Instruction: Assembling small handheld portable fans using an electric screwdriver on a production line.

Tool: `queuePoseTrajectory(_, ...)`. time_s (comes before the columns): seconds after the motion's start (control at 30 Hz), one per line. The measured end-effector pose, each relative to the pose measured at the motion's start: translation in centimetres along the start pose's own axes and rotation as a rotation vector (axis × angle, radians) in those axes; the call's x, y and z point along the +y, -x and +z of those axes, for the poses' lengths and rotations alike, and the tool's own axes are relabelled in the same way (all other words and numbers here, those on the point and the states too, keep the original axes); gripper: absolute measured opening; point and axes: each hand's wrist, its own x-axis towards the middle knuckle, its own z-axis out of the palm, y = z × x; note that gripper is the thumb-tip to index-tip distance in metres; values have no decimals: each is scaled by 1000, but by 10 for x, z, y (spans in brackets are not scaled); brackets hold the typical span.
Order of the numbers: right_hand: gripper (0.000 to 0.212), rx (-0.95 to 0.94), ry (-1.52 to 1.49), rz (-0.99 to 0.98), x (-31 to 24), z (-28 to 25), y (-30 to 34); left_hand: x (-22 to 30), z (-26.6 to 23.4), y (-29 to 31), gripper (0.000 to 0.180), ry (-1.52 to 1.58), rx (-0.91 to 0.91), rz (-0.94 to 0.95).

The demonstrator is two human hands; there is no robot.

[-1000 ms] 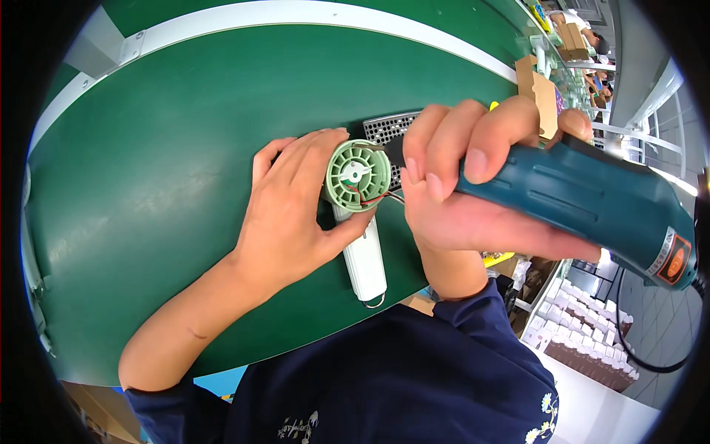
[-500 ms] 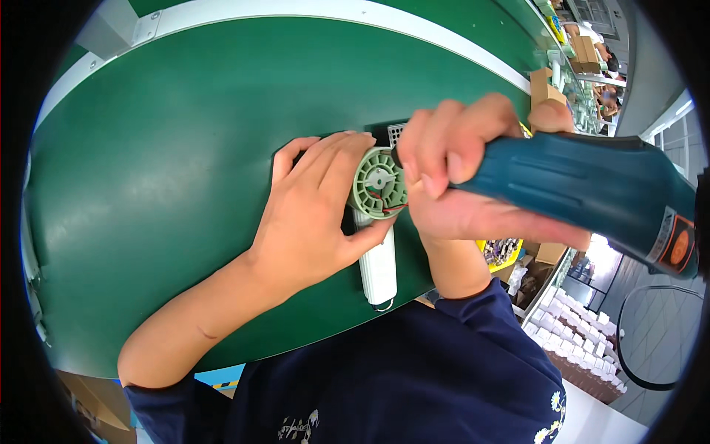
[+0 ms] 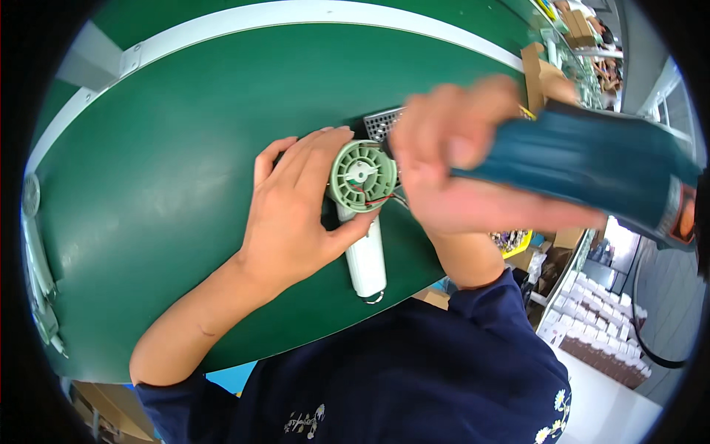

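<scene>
A handheld fan with a round, light green slotted housing (image 3: 362, 176) and a white handle (image 3: 366, 265) lies on the green table. White parts and a thin red wire show inside the housing. My left hand (image 3: 299, 196) is curved round the housing's left side, thumb below and fingers above, gripping it. My right hand (image 3: 444, 155), smeared by motion, is wrapped round the front of a teal electric screwdriver (image 3: 577, 166). The tool's dark tip (image 3: 387, 148) is at the housing's upper right edge; whether it touches a screw is hidden.
Just beyond the housing sits a perforated metal plate (image 3: 379, 122). A yellow bin (image 3: 520, 244) of small parts stands at the table's right. Pale parts (image 3: 41, 259) lie along the left edge. Stacked white boxes (image 3: 603, 318) and a cable (image 3: 642, 340) are at right.
My view has shifted, so the fan and both hands appear a little further left. More of the perforated plate shows. My right hand and the screwdriver are more blurred; both grips stay the same.
</scene>
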Motion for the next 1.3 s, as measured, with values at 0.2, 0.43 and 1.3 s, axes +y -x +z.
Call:
queuePoseTrajectory(0.2, 79, 267, 130, -156, -44, -33, 35, 3, 1, -1, 68, -41, -9, 3)
queuePoseTrajectory(0.43, 96, 400, 30, -178, -27, -33, 55, 3, 0, -2, 72, -99, -26, 8)
queuePoseTrajectory(1.3, 91, 207, 188, -107, -25, -30, 58, 2, 1, 0, 73, -70, -6, 28)
